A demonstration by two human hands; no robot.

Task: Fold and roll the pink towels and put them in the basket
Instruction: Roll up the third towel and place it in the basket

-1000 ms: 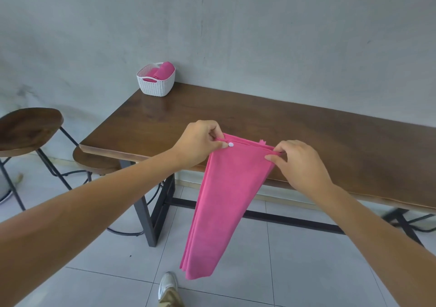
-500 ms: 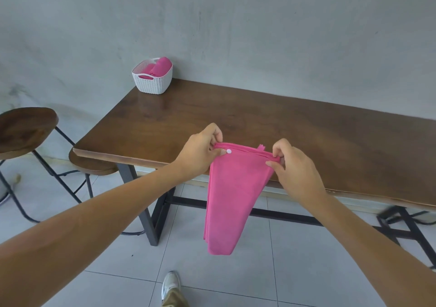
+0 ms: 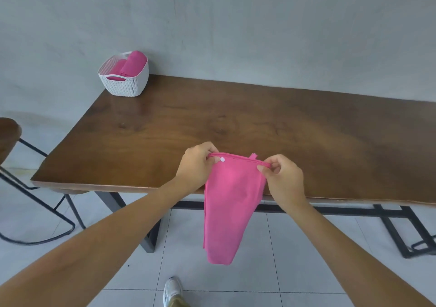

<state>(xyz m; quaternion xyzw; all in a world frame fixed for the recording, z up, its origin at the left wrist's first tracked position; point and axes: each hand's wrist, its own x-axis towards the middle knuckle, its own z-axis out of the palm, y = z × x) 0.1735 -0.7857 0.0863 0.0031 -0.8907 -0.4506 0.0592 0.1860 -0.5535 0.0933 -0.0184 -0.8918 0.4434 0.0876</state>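
The left fingers point(image 3: 207, 150) are curled and pressed together, pinching the left top corner of the pink towel point(image 3: 231, 200) against the thumb. The right fingers point(image 3: 274, 163) pinch the opposite corner the same way. Between the two pinches the top hem runs taut and nearly level, a thick edge of several layers. A small white disc point(image 3: 222, 159) sits on the cloth just beside the left thumb, and a short fabric loop point(image 3: 253, 156) stands up from the hem nearer the right side.

The cloth is soft, matte and finely napped. It hangs as a long panel narrowing toward 6 o'clock, its blunt lower end dangling clear of the tiled floor point(image 3: 295, 259). Whether it brushes the bench edge I cannot tell.

The left hand point(image 3: 197, 165) shows its back, with the knuckles raised. The right hand point(image 3: 283, 179) is turned likewise. Bare forearms reach in from 7 and 5 o'clock.

The bench point(image 3: 236, 122) is a dark, glossy wooden slab with an uneven near edge on a black metal frame. At 10 o'clock, in its far corner by the grey wall point(image 3: 259, 23), stands a white plastic basket point(image 3: 125, 87) with knit-patterned walls. It holds rolled pink towels point(image 3: 134, 62), well apart from the hands. A round wooden stool point(image 3: 8, 134) on bent black legs sits at 9 o'clock, and a white shoe point(image 3: 173, 289) at 6.
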